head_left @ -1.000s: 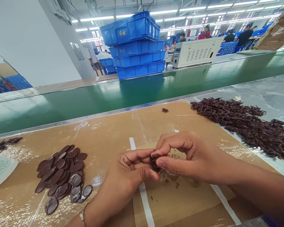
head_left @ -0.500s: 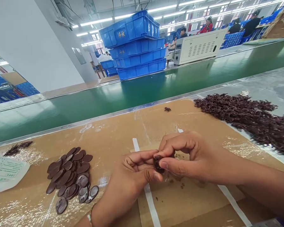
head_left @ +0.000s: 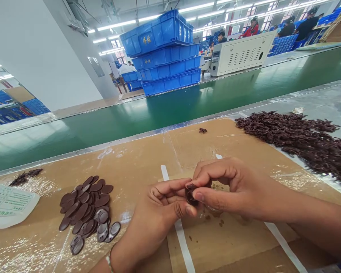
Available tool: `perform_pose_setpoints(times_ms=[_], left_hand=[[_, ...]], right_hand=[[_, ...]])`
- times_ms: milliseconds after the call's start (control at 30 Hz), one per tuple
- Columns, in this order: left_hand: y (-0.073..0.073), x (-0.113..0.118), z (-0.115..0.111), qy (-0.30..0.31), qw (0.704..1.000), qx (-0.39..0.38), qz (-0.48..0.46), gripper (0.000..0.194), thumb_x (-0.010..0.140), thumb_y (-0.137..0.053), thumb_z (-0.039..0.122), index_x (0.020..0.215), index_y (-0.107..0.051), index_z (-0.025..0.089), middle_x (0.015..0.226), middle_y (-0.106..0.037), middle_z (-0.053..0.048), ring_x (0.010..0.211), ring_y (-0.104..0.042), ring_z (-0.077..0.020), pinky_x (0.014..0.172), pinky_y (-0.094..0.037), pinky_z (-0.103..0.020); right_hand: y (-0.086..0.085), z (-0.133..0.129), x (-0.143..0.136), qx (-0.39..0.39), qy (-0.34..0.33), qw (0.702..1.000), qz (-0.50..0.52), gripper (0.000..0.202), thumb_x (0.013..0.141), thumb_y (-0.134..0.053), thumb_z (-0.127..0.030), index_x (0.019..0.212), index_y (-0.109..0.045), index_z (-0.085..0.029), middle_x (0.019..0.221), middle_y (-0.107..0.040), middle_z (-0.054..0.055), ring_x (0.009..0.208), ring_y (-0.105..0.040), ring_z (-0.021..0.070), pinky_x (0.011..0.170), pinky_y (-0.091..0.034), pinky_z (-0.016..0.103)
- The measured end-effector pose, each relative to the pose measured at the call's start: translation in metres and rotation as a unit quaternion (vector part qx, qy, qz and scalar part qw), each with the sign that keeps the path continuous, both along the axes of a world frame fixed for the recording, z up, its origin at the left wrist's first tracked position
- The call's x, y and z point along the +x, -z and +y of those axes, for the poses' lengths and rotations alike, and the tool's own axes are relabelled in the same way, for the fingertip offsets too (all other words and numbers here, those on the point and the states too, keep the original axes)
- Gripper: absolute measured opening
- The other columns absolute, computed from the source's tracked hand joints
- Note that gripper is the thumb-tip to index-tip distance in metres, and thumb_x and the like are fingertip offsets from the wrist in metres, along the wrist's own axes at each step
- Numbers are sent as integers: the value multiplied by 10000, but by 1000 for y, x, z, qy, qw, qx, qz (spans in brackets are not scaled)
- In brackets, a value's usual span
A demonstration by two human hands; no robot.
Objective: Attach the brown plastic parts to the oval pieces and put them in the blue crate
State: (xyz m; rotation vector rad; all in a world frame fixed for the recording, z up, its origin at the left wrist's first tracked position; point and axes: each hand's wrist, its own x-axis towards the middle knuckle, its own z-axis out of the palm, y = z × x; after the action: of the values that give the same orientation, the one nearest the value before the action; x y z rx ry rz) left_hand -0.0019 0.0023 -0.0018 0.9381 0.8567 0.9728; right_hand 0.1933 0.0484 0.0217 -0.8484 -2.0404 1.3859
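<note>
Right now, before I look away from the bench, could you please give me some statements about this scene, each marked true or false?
1. The left hand and right hand share a grip on one dark piece. True.
2. The dark piece lies loose on the table. False: both hands hold it above the table.
3. The brown ovals lie to the left of the hands. True.
4. The brown ovals are set out in one neat row. False: they overlap in a loose heap.
5. Crates stand stacked beyond the green belt. True.
6. The stacked crates are red. False: they are blue.
</note>
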Motion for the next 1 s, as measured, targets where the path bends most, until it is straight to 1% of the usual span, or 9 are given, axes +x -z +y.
perform_pose_setpoints(times_ms=[167,500,667,867,1000], left_hand=[[-2,0,0,-11,1000,-11,3,425,674,-904,202,1060,-787,336,845,-785,4,744,-662,-84,761,-523,-162],[1,-2,0,-9,1000,-6,18,434,688,-893,196,1083,-782,336,790,-766,7,715,-647,-84,752,-518,-170],[2,-2,1,-16,1000,-8,22,389,675,-902,215,1042,-802,294,794,-767,-9,722,-653,-102,754,-525,-191],[2,-2,0,-12,1000,-4,24,429,690,-879,147,1076,-790,310,790,-766,-3,722,-650,-103,758,-521,-194],[2,-2,-2,-13,1000,-5,21,411,696,-884,181,1075,-790,309,800,-764,-3,721,-647,-100,757,-523,-194]], right_hand=[[0,-1,0,8,8,1000,2,224,863,-640,-355,790,-770,-189,728,-649,43,694,-576,157,559,-444,249],[1,-2,0,17,12,1000,5,231,861,-648,-358,744,-735,-178,707,-644,30,675,-575,145,557,-437,240],[1,-1,0,24,11,1000,-1,231,873,-636,-353,765,-743,-179,715,-641,31,687,-576,143,573,-447,239],[4,-2,-2,1,15,999,29,197,872,-652,-330,772,-737,-182,720,-642,20,633,-541,118,526,-422,221],[6,-2,-1,-4,20,999,35,190,872,-653,-327,787,-738,-180,713,-640,23,627,-545,120,518,-418,223]])
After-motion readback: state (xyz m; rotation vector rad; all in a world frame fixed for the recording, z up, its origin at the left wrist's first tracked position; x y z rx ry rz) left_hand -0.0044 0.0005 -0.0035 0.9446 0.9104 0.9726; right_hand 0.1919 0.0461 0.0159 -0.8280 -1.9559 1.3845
